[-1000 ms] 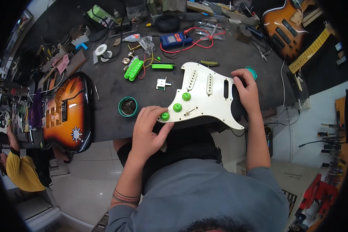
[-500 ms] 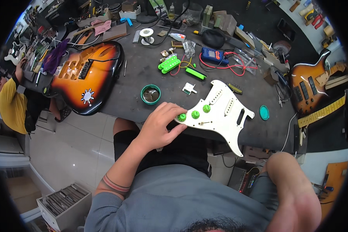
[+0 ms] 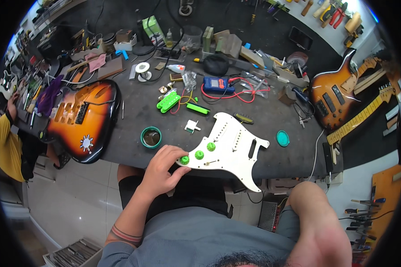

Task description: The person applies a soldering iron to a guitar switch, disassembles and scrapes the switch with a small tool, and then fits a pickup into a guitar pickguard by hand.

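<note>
A white guitar pickguard [image 3: 231,151] lies on the dark bench in front of me, its narrow tip overhanging the near edge. It carries green control knobs [image 3: 199,155], a small switch lever and two white pickup covers [image 3: 239,140]. My left hand [image 3: 159,172] holds the pickguard's left corner, forefinger and thumb on either side of the end knob. Beyond it lie a white selector switch [image 3: 192,126], a bright green pickup [image 3: 168,102] with wires and a green bar-shaped part [image 3: 198,109]. My right arm [image 3: 316,218] is bent at the lower right; its hand is out of view.
A teal tub [image 3: 151,137] of dark contents stands left of the pickguard, its teal lid [image 3: 283,138] to the right. A sunburst guitar body [image 3: 82,118] lies at the left. Farther back sits a blue multimeter [image 3: 218,85]. Another person [image 3: 8,151] sits far left.
The whole view has shifted, so the bench things appear farther left and lower. My left hand keeps its place on the pickguard's corner.
</note>
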Tool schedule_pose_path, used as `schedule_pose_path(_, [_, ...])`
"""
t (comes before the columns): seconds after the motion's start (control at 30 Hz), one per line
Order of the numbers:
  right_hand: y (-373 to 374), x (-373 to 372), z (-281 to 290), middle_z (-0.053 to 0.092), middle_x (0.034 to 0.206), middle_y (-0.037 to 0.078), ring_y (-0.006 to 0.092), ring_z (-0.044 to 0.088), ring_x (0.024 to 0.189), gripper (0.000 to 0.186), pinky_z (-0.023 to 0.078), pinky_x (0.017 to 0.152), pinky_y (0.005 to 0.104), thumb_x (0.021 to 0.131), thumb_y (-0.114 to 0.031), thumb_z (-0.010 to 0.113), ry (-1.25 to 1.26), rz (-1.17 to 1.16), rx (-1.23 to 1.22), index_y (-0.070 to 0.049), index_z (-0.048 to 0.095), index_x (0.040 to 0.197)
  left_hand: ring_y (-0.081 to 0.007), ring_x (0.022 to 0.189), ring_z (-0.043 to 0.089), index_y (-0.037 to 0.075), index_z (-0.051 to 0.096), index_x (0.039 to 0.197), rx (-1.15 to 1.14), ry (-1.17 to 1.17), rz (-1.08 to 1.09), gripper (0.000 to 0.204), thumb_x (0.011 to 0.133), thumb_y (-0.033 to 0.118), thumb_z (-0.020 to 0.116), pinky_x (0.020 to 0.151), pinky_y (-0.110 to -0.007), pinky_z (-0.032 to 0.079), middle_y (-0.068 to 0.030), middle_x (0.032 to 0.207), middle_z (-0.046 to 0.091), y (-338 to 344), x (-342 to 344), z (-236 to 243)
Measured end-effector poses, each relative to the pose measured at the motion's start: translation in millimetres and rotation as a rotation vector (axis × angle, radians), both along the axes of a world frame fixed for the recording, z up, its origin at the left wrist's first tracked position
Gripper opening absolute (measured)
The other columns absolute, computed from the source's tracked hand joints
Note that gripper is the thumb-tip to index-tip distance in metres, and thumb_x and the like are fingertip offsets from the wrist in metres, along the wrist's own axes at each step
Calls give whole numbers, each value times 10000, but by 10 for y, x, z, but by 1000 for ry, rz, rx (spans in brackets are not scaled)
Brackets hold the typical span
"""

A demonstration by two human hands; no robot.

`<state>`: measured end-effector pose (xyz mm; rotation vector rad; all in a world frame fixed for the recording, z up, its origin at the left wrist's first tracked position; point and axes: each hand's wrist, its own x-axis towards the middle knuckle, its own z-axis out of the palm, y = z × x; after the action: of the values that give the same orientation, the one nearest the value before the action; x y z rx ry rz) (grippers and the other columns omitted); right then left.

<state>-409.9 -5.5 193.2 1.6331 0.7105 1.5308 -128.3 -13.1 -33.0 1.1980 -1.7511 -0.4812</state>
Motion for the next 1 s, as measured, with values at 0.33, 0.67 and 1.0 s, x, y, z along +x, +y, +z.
schedule_pose_path(0.33, [-1984,84,-1048,645,919,120,317,616,840,212,518,770,448,912,-121,806,210,-365,879,-38,617,957,-355,1040,654,6,671,1182,-38,-14,46,422,789,35,823,930,-430,522,-164,1144,701,17,-34,64])
schedule_pose_path(0.67, [-2228,-94,-1368,692,918,128,320,693,953,181,550,858,426,957,-210,725,912,-1027,1876,-38,690,1003,-271,1166,563,44,360,1575,44,-138,632,946,787,56,882,959,-387,469,-152,1378,570,114,217,-81])
schedule_pose_path(1.0, [-2465,-334,-1691,634,1180,116,308,614,1195,349,530,1008,429,840,-53,709,967,-896,1844,-38,655,1185,-188,1045,592,65,380,1594,151,-123,663,843,878,91,824,900,-324,448,-115,1353,622,-227,430,-38])
